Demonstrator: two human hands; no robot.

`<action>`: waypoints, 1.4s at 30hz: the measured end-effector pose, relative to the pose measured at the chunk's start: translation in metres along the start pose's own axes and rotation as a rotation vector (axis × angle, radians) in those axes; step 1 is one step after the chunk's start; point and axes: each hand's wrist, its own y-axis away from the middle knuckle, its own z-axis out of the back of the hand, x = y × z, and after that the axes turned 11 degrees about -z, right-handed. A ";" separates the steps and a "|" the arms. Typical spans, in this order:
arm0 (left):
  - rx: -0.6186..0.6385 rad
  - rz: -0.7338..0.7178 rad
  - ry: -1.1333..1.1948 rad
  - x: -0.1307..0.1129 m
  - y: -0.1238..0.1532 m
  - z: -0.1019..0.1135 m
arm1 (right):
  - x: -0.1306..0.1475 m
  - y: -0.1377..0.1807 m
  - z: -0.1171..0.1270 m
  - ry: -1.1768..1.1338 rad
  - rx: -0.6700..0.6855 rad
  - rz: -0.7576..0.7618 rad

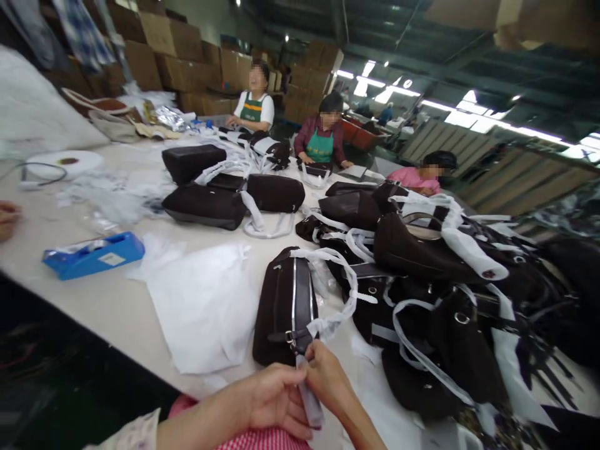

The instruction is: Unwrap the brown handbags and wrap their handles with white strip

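A dark brown handbag (pixel 276 312) with silver zip lines and a small buckle lies on the table in front of me. White wrapping covers its looped handle (pixel 349 281). From the bag's near end hangs a strip in translucent wrapping (pixel 309 397); whether it is a strap end or a tag I cannot tell. My left hand (pixel 276 400) has its thumb against this wrapped strip, its other fingers curled behind. My right hand (pixel 328 375) pinches the same strip close to the buckle. White wrapping sheets (pixel 201 306) lie left of the bag.
A blue tape dispenser (pixel 96 255) sits at left, near the table edge (pixel 89 319). Dark bags (pixel 422 250) crowd the right side; more bags (pixel 206 203) lie ahead. Another person's hand (pixel 7 219) shows at far left. Several co-workers (pixel 321 134) are across the table.
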 end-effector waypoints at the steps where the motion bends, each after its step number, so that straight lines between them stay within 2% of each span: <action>1: -0.022 -0.018 0.091 0.003 -0.003 -0.006 | 0.002 -0.002 0.001 0.025 0.019 0.027; 5: -0.229 -0.162 0.342 0.013 -0.008 -0.018 | 0.011 -0.008 0.004 0.107 0.125 0.150; 8: -0.291 -0.196 0.386 0.020 0.000 -0.014 | 0.018 -0.007 0.015 0.158 0.250 0.305; 10: -0.298 -0.245 0.391 0.023 0.013 -0.011 | 0.024 -0.007 0.030 0.256 0.310 0.547; 13: -0.293 -0.308 0.400 0.027 0.037 -0.008 | 0.035 -0.015 0.052 0.525 0.297 1.036; 16: -0.305 -0.327 0.421 0.035 0.060 -0.005 | 0.050 -0.031 0.052 0.755 0.376 1.294; 19: -0.295 -0.316 0.427 0.045 0.078 0.002 | 0.063 -0.047 0.027 0.819 0.579 1.392; 23: -0.291 -0.343 0.404 0.055 0.097 0.020 | 0.071 -0.055 -0.011 0.591 0.739 1.484; 26: -0.309 -0.355 0.390 0.060 0.104 0.033 | 0.070 -0.051 -0.024 0.547 0.749 1.505; 31: -0.325 -0.330 0.310 0.063 0.101 0.045 | 0.055 -0.045 -0.030 0.581 0.644 1.521; 33: -0.405 -0.286 0.188 0.059 0.099 0.042 | 0.050 -0.046 -0.032 0.570 0.601 1.523; 35: -0.540 -0.258 -0.052 0.052 0.101 0.034 | 0.047 -0.046 -0.033 0.559 0.565 1.535; 40: -0.957 -0.410 -1.103 0.036 0.112 -0.006 | 0.046 -0.045 -0.034 0.540 0.580 1.559; 42: -1.024 -0.380 -1.305 0.037 0.108 -0.018 | 0.045 -0.044 -0.033 0.515 0.589 1.538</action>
